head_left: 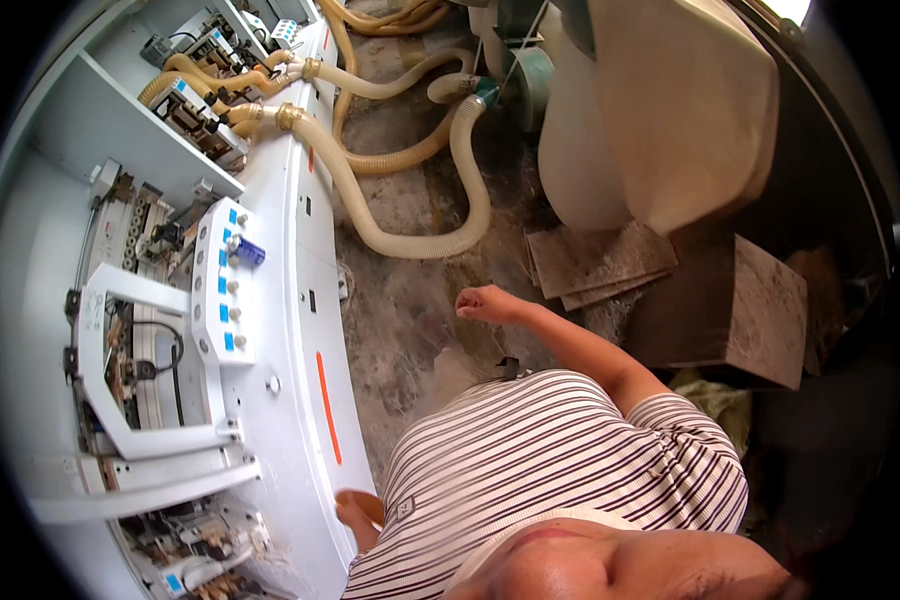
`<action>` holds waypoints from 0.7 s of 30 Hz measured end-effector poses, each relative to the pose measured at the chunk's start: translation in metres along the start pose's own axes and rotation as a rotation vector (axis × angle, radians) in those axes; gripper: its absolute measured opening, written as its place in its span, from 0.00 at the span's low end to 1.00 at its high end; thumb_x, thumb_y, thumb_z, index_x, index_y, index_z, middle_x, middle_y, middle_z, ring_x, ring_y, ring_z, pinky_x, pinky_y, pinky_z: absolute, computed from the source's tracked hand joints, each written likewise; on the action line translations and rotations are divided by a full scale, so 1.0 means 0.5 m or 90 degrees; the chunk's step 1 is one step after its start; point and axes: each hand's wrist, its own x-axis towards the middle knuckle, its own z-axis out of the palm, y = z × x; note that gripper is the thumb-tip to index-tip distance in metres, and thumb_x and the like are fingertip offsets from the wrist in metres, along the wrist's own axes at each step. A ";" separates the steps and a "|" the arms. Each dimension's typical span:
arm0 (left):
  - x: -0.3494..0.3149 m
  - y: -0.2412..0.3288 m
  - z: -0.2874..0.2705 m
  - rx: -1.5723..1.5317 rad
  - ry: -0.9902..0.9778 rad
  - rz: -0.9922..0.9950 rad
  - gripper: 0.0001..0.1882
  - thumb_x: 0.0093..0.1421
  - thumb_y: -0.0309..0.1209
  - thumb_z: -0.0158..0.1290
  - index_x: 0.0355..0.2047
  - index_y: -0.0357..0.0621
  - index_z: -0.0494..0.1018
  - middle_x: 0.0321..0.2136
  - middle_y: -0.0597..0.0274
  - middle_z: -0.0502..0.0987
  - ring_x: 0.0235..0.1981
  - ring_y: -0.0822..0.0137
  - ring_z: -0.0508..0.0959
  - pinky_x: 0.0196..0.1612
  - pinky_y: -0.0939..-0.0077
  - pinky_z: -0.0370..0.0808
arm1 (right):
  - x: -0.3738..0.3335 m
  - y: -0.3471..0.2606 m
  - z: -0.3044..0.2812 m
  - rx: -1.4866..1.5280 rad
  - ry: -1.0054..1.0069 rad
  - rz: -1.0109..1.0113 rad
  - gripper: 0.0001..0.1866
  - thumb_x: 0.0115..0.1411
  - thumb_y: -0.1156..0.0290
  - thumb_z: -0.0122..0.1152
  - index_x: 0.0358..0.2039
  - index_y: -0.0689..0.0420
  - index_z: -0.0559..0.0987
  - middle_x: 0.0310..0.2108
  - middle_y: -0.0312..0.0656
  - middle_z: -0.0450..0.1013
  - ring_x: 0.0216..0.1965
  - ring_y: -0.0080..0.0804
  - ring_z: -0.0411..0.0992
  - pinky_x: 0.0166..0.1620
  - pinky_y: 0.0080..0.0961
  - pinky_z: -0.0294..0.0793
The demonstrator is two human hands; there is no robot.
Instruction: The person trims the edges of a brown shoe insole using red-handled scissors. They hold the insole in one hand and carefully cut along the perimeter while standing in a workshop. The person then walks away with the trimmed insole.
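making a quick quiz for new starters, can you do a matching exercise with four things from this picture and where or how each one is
Things:
1. hose
2. right hand
3. orange strip
4. blue cylinder

Places or states:
A. fingers curled
B. on the white panel with knobs
C. cream-coloured, looping over the floor
D. along the side of the white machine

Pairs: 1-C, 2-A, 3-D, 4-B

Smooth machine panel (322, 325), ribbed plastic hose (410, 246)
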 end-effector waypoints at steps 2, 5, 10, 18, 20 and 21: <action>0.057 -0.043 0.075 -0.055 -0.025 -0.101 0.24 0.57 0.41 0.62 0.42 0.31 0.76 0.40 0.45 0.80 0.37 0.51 0.81 0.41 0.60 0.79 | 0.118 0.039 -0.038 0.032 0.000 0.078 0.15 0.64 0.60 0.57 0.43 0.57 0.78 0.34 0.41 0.79 0.35 0.35 0.77 0.39 0.33 0.75; 0.256 0.110 0.188 -0.245 -0.147 -0.045 0.25 0.56 0.45 0.63 0.39 0.32 0.77 0.38 0.44 0.81 0.35 0.52 0.81 0.41 0.60 0.78 | 0.322 0.333 -0.059 -0.671 -0.053 -0.169 0.14 0.61 0.60 0.56 0.40 0.57 0.79 0.33 0.46 0.79 0.34 0.40 0.77 0.38 0.38 0.76; 0.457 0.796 0.373 -0.264 -0.321 0.131 0.21 0.63 0.38 0.59 0.51 0.37 0.73 0.43 0.60 0.78 0.39 0.67 0.78 0.42 0.70 0.77 | 0.355 0.483 -0.218 -0.309 0.056 0.330 0.18 0.55 0.56 0.58 0.32 0.59 0.81 0.30 0.52 0.77 0.32 0.48 0.77 0.37 0.44 0.75; 0.484 1.628 0.522 -0.473 -0.538 0.254 0.18 0.67 0.38 0.55 0.49 0.37 0.72 0.42 0.64 0.77 0.42 0.73 0.75 0.47 0.76 0.72 | 0.446 0.910 -0.371 -0.121 0.323 0.534 0.14 0.54 0.62 0.58 0.29 0.59 0.84 0.34 0.51 0.79 0.38 0.50 0.78 0.40 0.42 0.78; 0.503 1.750 0.580 -0.523 -0.574 0.217 0.17 0.67 0.36 0.55 0.49 0.37 0.72 0.41 0.64 0.77 0.41 0.73 0.75 0.46 0.76 0.72 | 0.595 0.936 -0.347 -0.412 0.182 0.490 0.13 0.54 0.63 0.58 0.30 0.57 0.85 0.35 0.50 0.79 0.38 0.50 0.78 0.41 0.42 0.78; 0.509 1.810 0.613 -0.559 -0.598 0.202 0.16 0.67 0.35 0.54 0.49 0.36 0.72 0.41 0.65 0.77 0.41 0.73 0.75 0.46 0.77 0.72 | 0.670 0.924 -0.389 -0.459 0.085 0.417 0.11 0.53 0.63 0.58 0.28 0.55 0.85 0.33 0.49 0.79 0.35 0.49 0.78 0.39 0.42 0.78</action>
